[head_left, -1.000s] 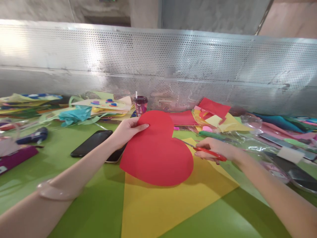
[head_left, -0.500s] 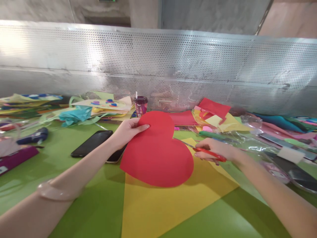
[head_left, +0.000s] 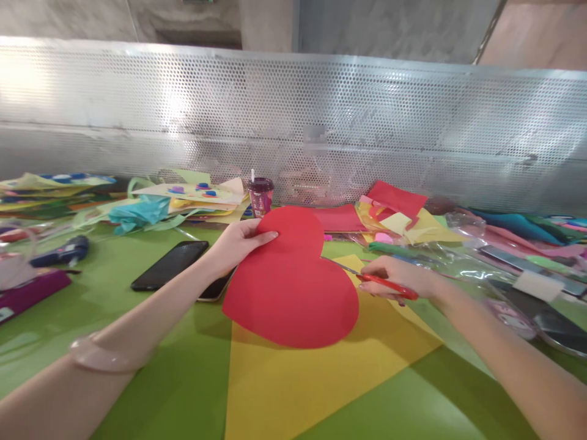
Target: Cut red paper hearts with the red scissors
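Observation:
A red paper heart (head_left: 293,293) is held up over the table, turned so its notch faces right. My left hand (head_left: 241,244) pinches its upper left edge, thumb on the front and fingers hidden behind. In my right hand (head_left: 389,278) is a pair of red-handled scissors (head_left: 394,287), blades pointing left. Their tip is at the heart's notch; whether it touches the paper, I cannot tell. Beneath the heart, a yellow paper sheet (head_left: 293,385) lies on the green table (head_left: 174,366).
Two phones lie left of the heart, a black phone (head_left: 169,266) the nearer to view. A purple cup (head_left: 261,195) with a straw stands behind. Coloured paper piles (head_left: 397,205) line the back by a perforated metal panel (head_left: 293,110). Another phone (head_left: 545,318) lies at right.
Almost nothing differs. The heart has shifted very slightly, and the scissors' tip sits marginally lower by the notch. Both hands keep their holds.

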Tool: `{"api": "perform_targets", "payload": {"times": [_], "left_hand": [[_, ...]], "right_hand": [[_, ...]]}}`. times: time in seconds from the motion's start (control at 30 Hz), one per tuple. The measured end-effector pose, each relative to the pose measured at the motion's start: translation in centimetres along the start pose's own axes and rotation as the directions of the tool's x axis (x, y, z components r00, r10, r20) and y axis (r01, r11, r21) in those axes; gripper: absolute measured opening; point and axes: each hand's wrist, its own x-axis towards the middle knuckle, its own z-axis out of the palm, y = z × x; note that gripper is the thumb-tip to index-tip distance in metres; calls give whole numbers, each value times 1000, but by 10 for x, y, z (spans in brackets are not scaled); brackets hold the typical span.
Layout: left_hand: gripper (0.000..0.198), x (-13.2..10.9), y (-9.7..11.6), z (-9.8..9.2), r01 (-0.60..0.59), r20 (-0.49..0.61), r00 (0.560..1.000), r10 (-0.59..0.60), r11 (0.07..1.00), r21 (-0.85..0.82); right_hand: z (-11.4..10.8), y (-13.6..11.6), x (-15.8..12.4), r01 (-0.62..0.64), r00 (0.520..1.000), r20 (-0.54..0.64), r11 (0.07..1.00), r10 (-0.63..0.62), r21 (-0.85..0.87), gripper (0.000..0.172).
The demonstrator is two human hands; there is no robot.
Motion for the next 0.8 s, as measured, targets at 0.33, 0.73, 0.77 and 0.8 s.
{"api": "perform_targets", "payload": {"times": [0.33, 0.73, 0.77, 0.8], "left_hand": [[24, -2, 1, 1, -2, 1, 1000, 2, 1000, 18], [24, -1, 1, 1, 15, 23, 1000, -15, 1000, -9], [24, -1, 2, 1, 13, 26, 1000, -13, 1000, -10], [24, -1, 2, 1, 11, 29, 1000, -11, 1000, -10]], "right_hand": [[2, -2, 0, -34, 999, -10, 999, 34, 0, 38], [-1, 0, 0, -2, 1000, -6, 999, 2, -52, 38], [-1, -1, 0, 2, 1000, -9, 998, -3, -66, 38], [-1, -2, -1, 6, 1000, -10, 997, -7, -77, 37]]}}
